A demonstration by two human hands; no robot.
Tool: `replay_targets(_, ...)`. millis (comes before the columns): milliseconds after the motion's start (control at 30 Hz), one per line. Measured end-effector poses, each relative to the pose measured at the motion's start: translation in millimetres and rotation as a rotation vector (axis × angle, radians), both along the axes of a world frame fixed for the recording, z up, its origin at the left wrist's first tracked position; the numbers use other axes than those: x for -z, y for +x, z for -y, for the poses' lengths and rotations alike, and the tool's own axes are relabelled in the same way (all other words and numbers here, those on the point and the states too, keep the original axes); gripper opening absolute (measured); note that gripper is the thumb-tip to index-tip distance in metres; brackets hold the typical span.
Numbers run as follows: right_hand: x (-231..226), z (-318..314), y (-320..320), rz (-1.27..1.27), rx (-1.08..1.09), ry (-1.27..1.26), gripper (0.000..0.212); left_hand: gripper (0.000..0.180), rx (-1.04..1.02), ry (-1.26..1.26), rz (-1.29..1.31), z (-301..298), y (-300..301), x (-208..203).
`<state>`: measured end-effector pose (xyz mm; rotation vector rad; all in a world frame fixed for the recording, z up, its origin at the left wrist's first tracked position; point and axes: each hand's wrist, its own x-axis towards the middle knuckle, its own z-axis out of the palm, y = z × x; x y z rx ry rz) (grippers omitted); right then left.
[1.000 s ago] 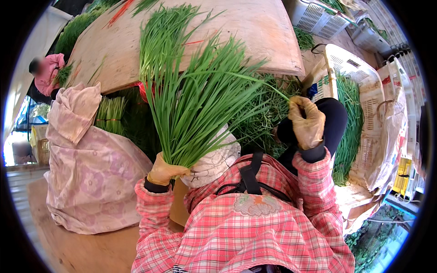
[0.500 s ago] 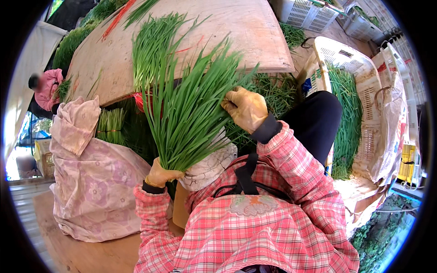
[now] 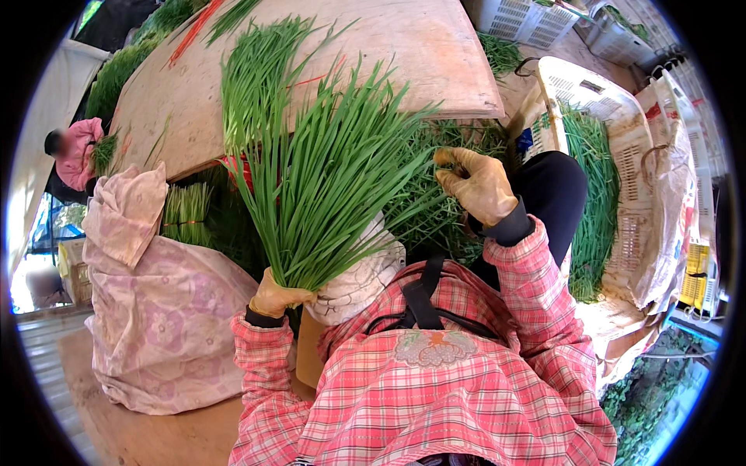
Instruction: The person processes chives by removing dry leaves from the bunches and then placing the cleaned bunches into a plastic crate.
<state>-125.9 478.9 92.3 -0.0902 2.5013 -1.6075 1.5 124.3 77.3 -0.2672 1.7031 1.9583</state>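
In my gloved left hand (image 3: 281, 297) is a large bunch of garlic chives (image 3: 334, 186), gripped at its lower end, the long flat leaves fanning up and to the right. My right hand (image 3: 480, 188), in a tan glove, is off to the right of the leaf tips, thumb and fingers apart with nothing seen between them. Behind the held bunch, a second pile of chives (image 3: 260, 78) lies on the wooden board (image 3: 388, 66). Loose dark green leaves (image 3: 435, 225) lie in a heap below the board's edge, partly hidden by the held bunch.
At the right stands a white plastic crate (image 3: 602, 97) full of green leaves. Tied chives (image 3: 185, 213) stand at the left beside a flowered cloth (image 3: 163, 326). Red ties (image 3: 194, 33) lie on the board. A person in pink (image 3: 78, 151) sits at the far left.
My right hand has moved right, away from the leaves, and its fingers have opened. My left hand stays on the bunch, whose leaves have spread slightly wider.
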Motion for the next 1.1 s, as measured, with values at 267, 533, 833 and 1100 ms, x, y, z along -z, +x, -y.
replay_targets(267, -25, 38, 4, -0.105, 0.054, -0.399, 0.019, 0.036, 0.009, 0.005, -0.007, -4, -2, -4)
replay_targets(533, -17, 83, 4, 0.290, -0.103, -0.590, 0.016, 0.045, 0.017, -0.043, 0.014, 0, -1, 0)
replay_targets(833, -10, 27, 26, 0.084, 0.227, -0.681, 0.011, 0.052, 0.026, -0.070, 0.002, 2, 0, 10)
replay_targets(1100, -20, -32, 33, -0.055, -0.054, 0.344, 0.018, 0.037, -0.065, 0.117, 0.020, -6, 0, 4)
